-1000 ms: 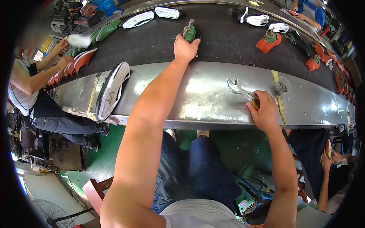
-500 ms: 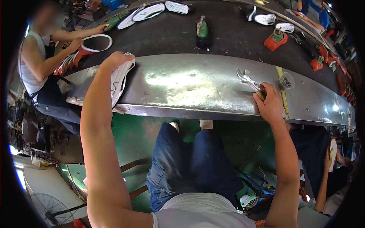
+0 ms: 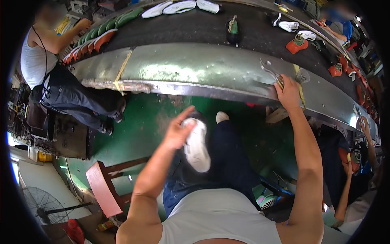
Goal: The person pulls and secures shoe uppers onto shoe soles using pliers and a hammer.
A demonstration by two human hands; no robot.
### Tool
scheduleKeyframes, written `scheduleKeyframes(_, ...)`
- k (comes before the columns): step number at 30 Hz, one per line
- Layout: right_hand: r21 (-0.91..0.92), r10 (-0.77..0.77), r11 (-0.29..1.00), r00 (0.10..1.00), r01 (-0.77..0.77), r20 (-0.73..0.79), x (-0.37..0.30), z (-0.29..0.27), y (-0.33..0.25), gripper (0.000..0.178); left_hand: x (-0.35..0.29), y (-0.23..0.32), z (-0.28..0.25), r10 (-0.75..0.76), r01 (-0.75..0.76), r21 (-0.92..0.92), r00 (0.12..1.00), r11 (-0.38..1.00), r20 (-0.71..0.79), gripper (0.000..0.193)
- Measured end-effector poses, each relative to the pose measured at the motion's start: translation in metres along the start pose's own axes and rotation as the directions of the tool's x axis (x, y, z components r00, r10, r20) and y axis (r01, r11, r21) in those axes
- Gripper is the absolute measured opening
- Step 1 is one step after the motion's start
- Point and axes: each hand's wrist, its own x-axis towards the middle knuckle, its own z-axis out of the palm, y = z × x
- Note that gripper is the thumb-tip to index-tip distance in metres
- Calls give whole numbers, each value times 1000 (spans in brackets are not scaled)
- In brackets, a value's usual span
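My left hand point(image 3: 175, 134) is closed around the heel end of a dark shoe point(image 3: 198, 152), held above my lap. Its white underside faces up. The thumb presses on the white surface. On the right, my right hand point(image 3: 289, 93) grips the handles of metal pliers point(image 3: 269, 70) over the metal bench point(image 3: 174, 71). The pliers' jaws point away from me and to the left. Beside that hand a small clear cup point(image 3: 302, 75) stands near a yellow strip; its contents are hard to make out.
Beyond the bench runs a dark belt point(image 3: 170, 34) bearing white-bottomed shoes point(image 3: 178, 7), a green-topped black shoe form point(image 3: 232, 32) and red ones point(image 3: 297, 44). A co-worker point(image 3: 44, 53) stands at the left; others work at the right. A chair point(image 3: 105, 189) is beside me.
My left hand has brought the white-bottomed shoe from the bench's left side back over my lap. My right hand still holds the pliers. The left co-worker's hands have moved up.
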Motion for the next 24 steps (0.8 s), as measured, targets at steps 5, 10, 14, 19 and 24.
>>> scheduleKeyframes(5, 350, -21, 937, 994, -19, 110, -89, -39, -111, 32, -27, -42, 39, -223, 238, -198, 970, 951, 95, 60)
scheduleKeyframes(10, 506, -159, 236, 481, -829, 862, -191, -30, -184, 24, -25, -46, 26, -157, 242, -287, 945, 927, 288, 56)
scheduleKeyframes(14, 452, -275, 221, 389, -864, 879, -199, -20, -203, 31, -29, -51, 30, -176, 245, -254, 947, 936, 268, 52)
scheduleKeyframes(19, 399, -188, 210, 364, -893, 913, -185, -9, -217, 26, -30, -50, 29, -182, 203, -80, 960, 976, 213, 53)
scheduleKeyframes(24, 807, 176, 174, 825, -564, 538, -157, 4, -209, 22, -31, -46, 27, -199, 221, -101, 962, 970, 187, 50)
